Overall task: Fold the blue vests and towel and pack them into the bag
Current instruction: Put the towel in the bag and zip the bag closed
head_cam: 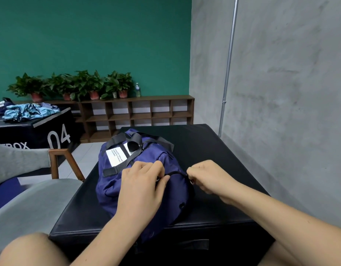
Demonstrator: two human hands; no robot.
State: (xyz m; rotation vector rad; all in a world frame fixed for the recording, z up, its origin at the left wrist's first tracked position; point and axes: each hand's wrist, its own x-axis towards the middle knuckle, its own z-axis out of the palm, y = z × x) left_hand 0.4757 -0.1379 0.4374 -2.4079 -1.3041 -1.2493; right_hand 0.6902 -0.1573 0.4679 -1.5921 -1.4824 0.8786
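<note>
Two bare hands meet on top of a dark blue bag. The left hand (141, 181) lies on the bag (112, 191) with fingers curled, thumb and fingertips pinching the fabric beside the black zip (177, 173). The right hand (210, 177) is closed in a loose fist, pinching the small black zip pull (192, 181) at the other end of that curved line.

The bag is soft, rounded woven cloth and sits on a black padded block (214, 150) with a smooth, slightly shiny cover. Flat black webbing straps (135, 141) cross its top. Next to them is a white rectangular label (116, 156) with lines of print too small to read.

To the left stand a grey cushioned chair (31, 200) with a wooden frame and a second black block (41, 131) marked "04" and the letters "BOX" in white. Crumpled light blue clothes (29, 112) lie on it. Behind, a brown wooden cubby shelf (139, 114) carries potted leafy plants (79, 83) and a clear bottle (137, 90) against a green wall.
</note>
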